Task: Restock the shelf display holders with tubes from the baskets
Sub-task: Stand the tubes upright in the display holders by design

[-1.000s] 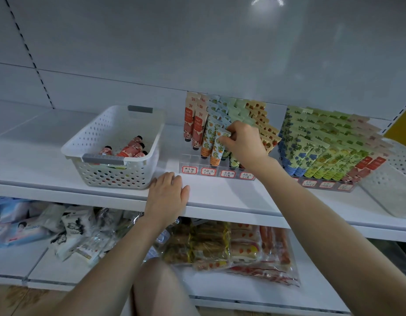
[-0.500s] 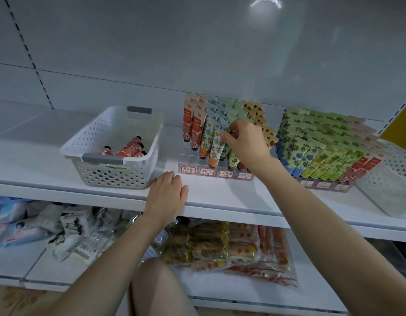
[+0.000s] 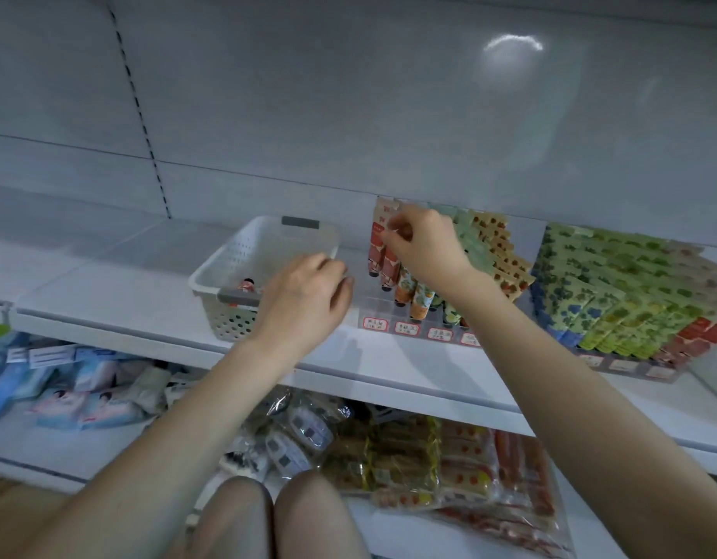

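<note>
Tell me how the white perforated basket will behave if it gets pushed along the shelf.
The white basket probably slides easily: it is thin perforated plastic with only a few tubes visible inside, on a smooth shelf. Being wide and low, it likely stays upright. The loose tubes may roll inside.

Leaning tubes [image 3: 421, 300] in clear holder [image 3: 374, 307]
</note>
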Tool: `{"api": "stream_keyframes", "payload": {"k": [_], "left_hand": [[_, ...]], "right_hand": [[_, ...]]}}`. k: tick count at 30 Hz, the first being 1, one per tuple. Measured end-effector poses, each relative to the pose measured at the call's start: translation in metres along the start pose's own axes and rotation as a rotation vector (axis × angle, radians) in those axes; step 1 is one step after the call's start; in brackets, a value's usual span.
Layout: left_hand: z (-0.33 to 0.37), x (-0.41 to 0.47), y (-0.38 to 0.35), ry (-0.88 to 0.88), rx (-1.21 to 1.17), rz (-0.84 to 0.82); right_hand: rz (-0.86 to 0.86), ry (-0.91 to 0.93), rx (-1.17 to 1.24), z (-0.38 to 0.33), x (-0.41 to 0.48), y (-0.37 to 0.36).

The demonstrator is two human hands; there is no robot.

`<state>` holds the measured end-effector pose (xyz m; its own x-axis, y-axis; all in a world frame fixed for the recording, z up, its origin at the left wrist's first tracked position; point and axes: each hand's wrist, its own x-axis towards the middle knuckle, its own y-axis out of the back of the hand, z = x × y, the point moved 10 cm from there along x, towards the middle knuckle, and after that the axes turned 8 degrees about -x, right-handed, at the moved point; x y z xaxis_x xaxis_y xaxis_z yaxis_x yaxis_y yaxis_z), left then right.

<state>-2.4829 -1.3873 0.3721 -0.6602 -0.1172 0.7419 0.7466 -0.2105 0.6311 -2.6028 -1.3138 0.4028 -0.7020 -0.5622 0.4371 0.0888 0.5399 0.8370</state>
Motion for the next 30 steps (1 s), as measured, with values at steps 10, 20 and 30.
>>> {"api": "stream_keyframes", "payload": {"k": [10, 20, 30], "left_hand": [[-0.160, -0.003, -0.037, 0.606, 0.313, -0.757], [-0.187, -0.025, -0.090, 0.714, 0.186, -1.172], [-0.196, -0.026, -0.099, 0.684, 0.022, -1.163]], "right_hand": [[-0.561, 0.005, -0.048, -0.074, 0.061, -0.133], [-0.950, -0.163, -0.138, -0.058, 0.054, -0.242], [-0.719, -0.161, -0.030, -0.056, 0.081, -0.232]]}}
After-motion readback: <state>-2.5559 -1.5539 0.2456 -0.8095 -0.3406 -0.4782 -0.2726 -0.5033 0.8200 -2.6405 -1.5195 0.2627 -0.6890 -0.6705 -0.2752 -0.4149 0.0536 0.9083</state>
